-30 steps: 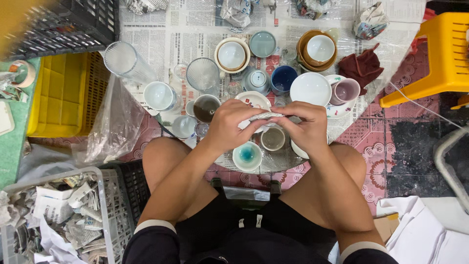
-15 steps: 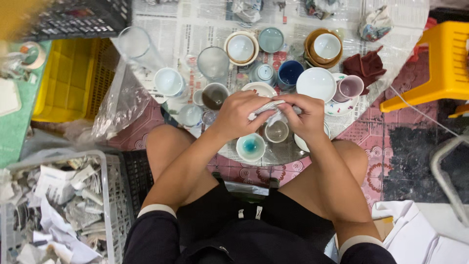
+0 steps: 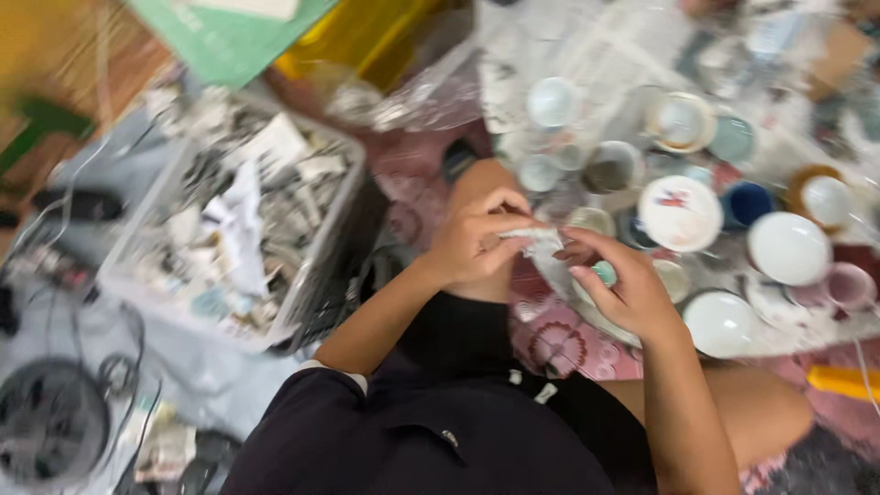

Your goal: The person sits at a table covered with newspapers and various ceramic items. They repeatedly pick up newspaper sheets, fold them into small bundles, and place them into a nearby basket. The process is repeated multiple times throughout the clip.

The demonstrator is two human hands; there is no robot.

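Observation:
My left hand (image 3: 477,240) and my right hand (image 3: 616,284) meet over my lap, both pinching a small crumpled piece of white paper (image 3: 534,240). My right hand also covers a small cup with a teal inside (image 3: 602,272); whether it grips the cup I cannot tell. Just beyond the hands lie several cups and bowls on newspaper, among them a white lid with a red and blue mark (image 3: 680,213), a blue cup (image 3: 747,203) and a white bowl (image 3: 788,247). The picture is blurred.
A grey plastic crate (image 3: 165,284) full of crumpled newspaper stands to my left. A yellow crate (image 3: 367,32) and clear plastic bag (image 3: 403,96) lie beyond it. Cables and a round dark object (image 3: 50,422) lie at the lower left. A pink cup (image 3: 848,286) sits far right.
The view has swung sharply left and tilted, bringing the newspaper crate to the middle. My hands still hold the paper together; the yellow stool has left the view.

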